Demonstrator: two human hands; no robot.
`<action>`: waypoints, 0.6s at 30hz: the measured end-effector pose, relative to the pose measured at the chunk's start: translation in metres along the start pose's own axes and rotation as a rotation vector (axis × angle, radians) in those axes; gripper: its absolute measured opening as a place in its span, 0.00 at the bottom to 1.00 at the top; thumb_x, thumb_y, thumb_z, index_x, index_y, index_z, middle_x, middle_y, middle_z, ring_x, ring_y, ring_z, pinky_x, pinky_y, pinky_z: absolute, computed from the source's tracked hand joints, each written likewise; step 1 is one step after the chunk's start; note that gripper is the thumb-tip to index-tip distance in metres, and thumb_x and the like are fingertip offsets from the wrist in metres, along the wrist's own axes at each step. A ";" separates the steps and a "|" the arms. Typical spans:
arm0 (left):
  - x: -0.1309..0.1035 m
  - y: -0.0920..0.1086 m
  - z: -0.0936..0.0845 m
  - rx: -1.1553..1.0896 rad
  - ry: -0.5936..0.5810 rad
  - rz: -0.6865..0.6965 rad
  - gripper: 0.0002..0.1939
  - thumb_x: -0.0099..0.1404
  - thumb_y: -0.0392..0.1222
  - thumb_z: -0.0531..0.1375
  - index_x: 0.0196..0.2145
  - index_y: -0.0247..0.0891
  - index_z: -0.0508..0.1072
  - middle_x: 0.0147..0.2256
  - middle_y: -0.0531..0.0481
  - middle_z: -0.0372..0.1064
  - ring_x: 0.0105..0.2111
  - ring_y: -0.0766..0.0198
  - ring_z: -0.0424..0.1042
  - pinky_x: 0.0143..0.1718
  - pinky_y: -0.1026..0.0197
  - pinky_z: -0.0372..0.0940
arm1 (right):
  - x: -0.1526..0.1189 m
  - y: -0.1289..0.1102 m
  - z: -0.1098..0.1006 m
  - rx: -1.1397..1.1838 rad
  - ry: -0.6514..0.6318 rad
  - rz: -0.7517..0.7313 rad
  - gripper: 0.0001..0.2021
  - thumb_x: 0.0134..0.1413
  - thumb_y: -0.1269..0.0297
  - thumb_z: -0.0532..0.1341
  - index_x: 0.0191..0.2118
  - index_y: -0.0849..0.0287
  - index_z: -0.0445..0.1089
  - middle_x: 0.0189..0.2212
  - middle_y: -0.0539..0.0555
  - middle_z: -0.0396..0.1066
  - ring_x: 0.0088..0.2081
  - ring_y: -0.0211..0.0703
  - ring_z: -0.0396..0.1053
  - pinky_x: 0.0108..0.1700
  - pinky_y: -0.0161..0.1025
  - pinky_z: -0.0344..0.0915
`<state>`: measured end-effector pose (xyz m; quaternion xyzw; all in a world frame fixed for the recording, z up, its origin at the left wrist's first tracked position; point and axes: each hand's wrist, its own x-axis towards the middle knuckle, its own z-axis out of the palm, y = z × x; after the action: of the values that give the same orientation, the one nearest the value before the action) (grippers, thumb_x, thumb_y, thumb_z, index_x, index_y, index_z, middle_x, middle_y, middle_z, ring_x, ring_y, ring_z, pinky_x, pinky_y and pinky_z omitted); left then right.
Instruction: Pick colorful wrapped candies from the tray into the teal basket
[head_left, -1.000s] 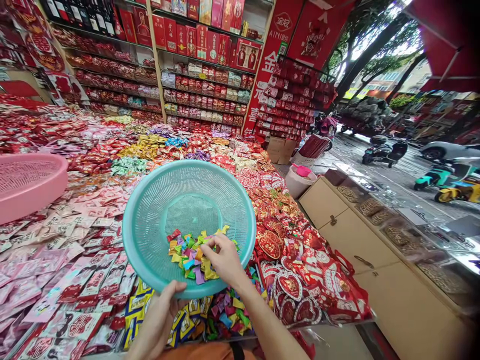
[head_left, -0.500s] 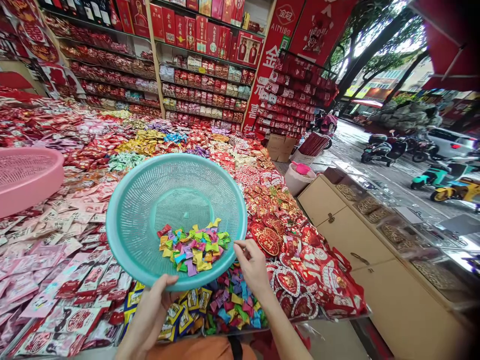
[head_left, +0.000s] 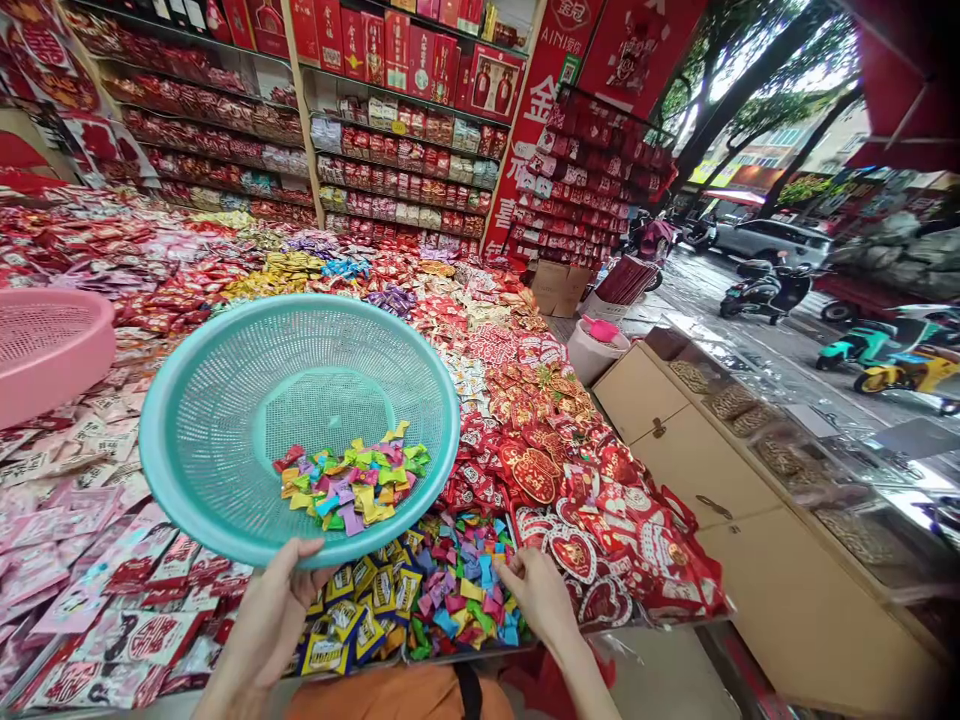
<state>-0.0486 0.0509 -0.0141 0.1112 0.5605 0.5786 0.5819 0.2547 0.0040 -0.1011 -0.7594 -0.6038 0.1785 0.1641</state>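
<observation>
A turquoise plastic basket [head_left: 184,500] is tilted towards me, with a small heap of brightly wrapped candies [head_left: 356,475] in its lower part. My left hand [head_left: 281,600] is closed on the near rim, thumb over the edge and fingers underneath. My right hand [head_left: 536,590], apart from the basket, is over the right side of a bin of colourful twist-wrapped candies [head_left: 457,590]. Its fingers are half bent, with the tips close to the candies; nothing can be seen in them. Yellow-and-blue packets [head_left: 367,605] lie beside that bin, partly under the basket.
A pink basket [head_left: 56,350] sits at the left. Red heart-shaped packets [head_left: 577,550] pile up on the right, pale pink packets [head_left: 52,540] on the left. Beige cabinets [head_left: 720,500] flank the display at right. Stocked shelves [head_left: 405,150] stand behind; scooters [head_left: 765,290] are parked outside.
My right hand has let go of the basket's right rim and moved down to the colourful candies. The basket, held by my left hand, has shifted left.
</observation>
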 end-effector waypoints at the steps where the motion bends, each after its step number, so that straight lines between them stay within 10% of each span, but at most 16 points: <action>1: 0.000 0.000 0.000 0.001 0.002 0.000 0.06 0.43 0.31 0.66 0.20 0.35 0.72 0.29 0.49 0.75 0.34 0.56 0.75 0.28 0.61 0.73 | -0.001 -0.001 0.000 0.002 -0.020 0.003 0.16 0.57 0.59 0.59 0.19 0.55 0.61 0.22 0.52 0.68 0.28 0.45 0.67 0.31 0.37 0.56; 18: 0.000 -0.002 0.003 -0.003 -0.027 -0.010 0.11 0.38 0.29 0.68 0.21 0.36 0.71 0.28 0.52 0.73 0.30 0.62 0.73 0.29 0.61 0.72 | 0.007 -0.011 -0.020 0.101 -0.027 -0.016 0.15 0.57 0.62 0.54 0.19 0.55 0.59 0.22 0.51 0.69 0.27 0.44 0.66 0.31 0.36 0.55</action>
<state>-0.0454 0.0516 -0.0144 0.1154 0.5523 0.5748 0.5926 0.2566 0.0121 -0.0786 -0.7427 -0.6023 0.2178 0.1955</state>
